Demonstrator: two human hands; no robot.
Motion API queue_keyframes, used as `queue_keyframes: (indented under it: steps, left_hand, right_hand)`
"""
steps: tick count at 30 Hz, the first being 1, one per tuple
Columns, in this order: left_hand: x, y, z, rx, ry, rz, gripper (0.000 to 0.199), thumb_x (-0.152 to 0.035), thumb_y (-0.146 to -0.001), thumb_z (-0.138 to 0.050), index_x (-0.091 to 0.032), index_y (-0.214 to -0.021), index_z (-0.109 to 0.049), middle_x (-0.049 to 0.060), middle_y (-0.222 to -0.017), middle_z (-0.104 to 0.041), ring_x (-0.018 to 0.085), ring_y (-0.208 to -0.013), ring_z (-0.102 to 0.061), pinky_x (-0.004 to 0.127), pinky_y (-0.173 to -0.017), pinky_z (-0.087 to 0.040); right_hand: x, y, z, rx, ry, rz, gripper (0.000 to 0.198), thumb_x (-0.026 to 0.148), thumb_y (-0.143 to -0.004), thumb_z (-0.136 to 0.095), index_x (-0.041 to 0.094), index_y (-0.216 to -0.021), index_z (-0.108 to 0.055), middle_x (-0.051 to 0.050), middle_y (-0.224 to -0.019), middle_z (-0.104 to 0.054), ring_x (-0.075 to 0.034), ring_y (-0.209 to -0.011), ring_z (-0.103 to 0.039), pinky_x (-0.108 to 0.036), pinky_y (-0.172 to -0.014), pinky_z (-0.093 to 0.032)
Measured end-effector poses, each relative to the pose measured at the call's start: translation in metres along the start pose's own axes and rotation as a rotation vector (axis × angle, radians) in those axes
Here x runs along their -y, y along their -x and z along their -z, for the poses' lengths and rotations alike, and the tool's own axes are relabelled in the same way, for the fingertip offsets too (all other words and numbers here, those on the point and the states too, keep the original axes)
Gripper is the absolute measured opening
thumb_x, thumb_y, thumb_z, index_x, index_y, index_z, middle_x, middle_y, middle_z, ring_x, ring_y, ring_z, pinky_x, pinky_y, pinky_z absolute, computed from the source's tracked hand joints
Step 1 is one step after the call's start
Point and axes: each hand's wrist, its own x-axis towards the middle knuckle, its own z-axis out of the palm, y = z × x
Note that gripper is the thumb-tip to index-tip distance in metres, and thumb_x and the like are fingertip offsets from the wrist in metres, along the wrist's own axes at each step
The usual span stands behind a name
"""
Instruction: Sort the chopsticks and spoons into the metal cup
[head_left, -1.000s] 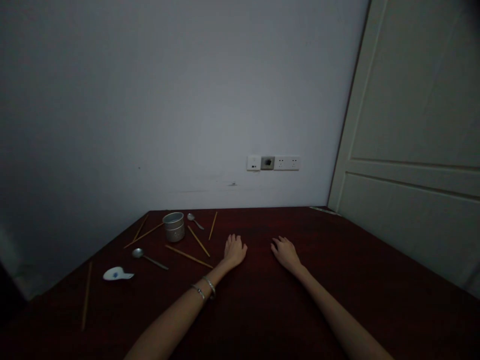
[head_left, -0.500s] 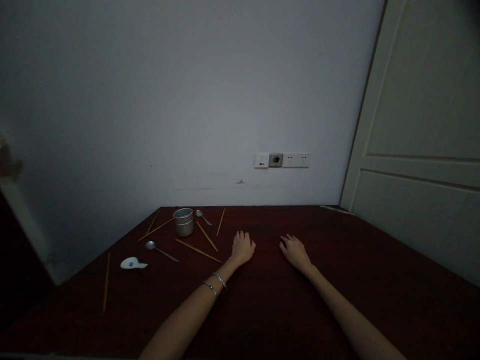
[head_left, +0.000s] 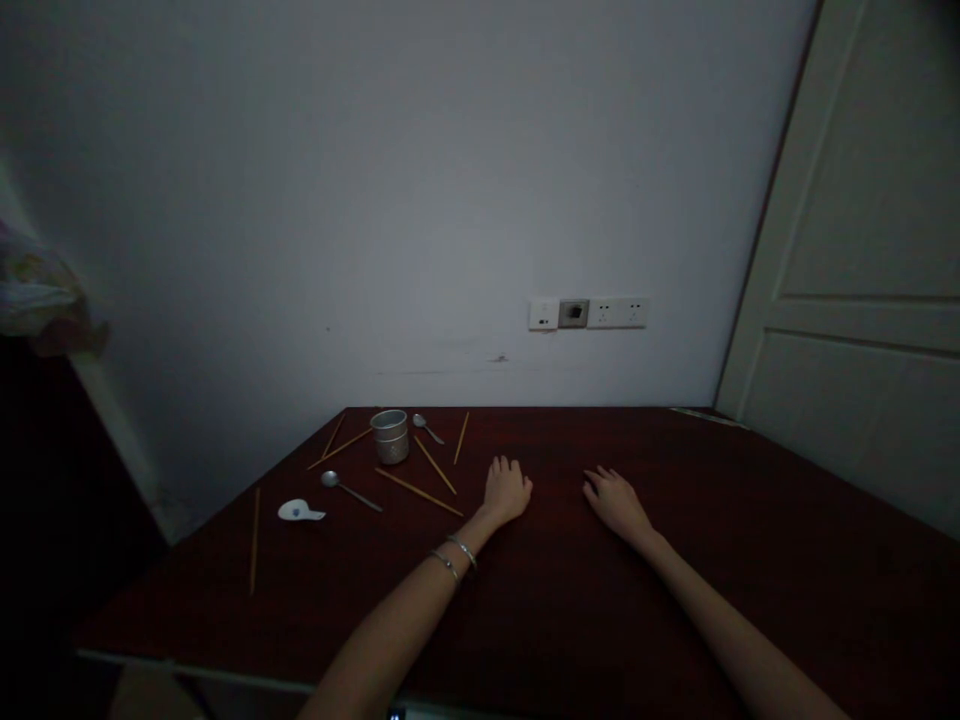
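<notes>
My left hand (head_left: 507,491) lies on the dark red table (head_left: 555,610), palm down with its fingers spread and nothing in it. To its right, my right hand (head_left: 616,508) rests the same way, fingers apart and holding nothing. Nearest my left hand are a chopstick (head_left: 418,491) and another chopstick (head_left: 435,465). Farther left, a metal cup (head_left: 391,438) stands upright. A metal spoon (head_left: 351,491) and a white ceramic spoon (head_left: 301,511) lie in front of it. Behind the cup, to its right, is a smaller metal spoon (head_left: 427,429).
Several more chopsticks lie about, one at the left (head_left: 255,542) and one near the wall (head_left: 461,438). The wall (head_left: 450,200) with sockets (head_left: 616,313) rises behind the table. A pale panelled door (head_left: 862,250) stands at the right. Something bag-like (head_left: 37,290) is at the far left.
The view has turned slightly left and down, so the scene sits farther right and the table's front edge shows. Both hands and the objects stay where they were on the table.
</notes>
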Motion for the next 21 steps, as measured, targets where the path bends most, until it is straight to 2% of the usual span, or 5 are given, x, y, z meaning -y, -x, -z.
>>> queue_keyframes:
  steps: [16, 21]
  left_hand:
    - [0.0, 0.0, -0.003, -0.005, 0.011, 0.008, 0.047, -0.035, -0.083, -0.029, -0.005, -0.116, -0.044, 0.021, -0.129, -0.039, 0.03, -0.123, -0.031, 0.039, -0.099, -0.024]
    - [0.003, -0.003, 0.005, 0.062, 0.084, 0.008, 0.046, -0.034, -0.082, -0.033, -0.004, -0.115, -0.046, 0.021, -0.127, -0.041, 0.03, -0.122, -0.032, 0.039, -0.099, -0.025]
  right_hand:
    - [-0.002, 0.0, -0.004, -0.003, -0.018, 0.024, 0.042, 0.028, -0.082, -0.035, 0.013, -0.117, -0.053, -0.013, -0.125, -0.049, -0.026, -0.12, -0.038, -0.038, -0.098, -0.027]
    - [0.003, -0.003, 0.005, 0.007, -0.02, 0.01, 0.041, 0.026, -0.08, -0.039, 0.013, -0.116, -0.054, -0.014, -0.121, -0.052, -0.027, -0.115, -0.043, -0.037, -0.095, -0.03]
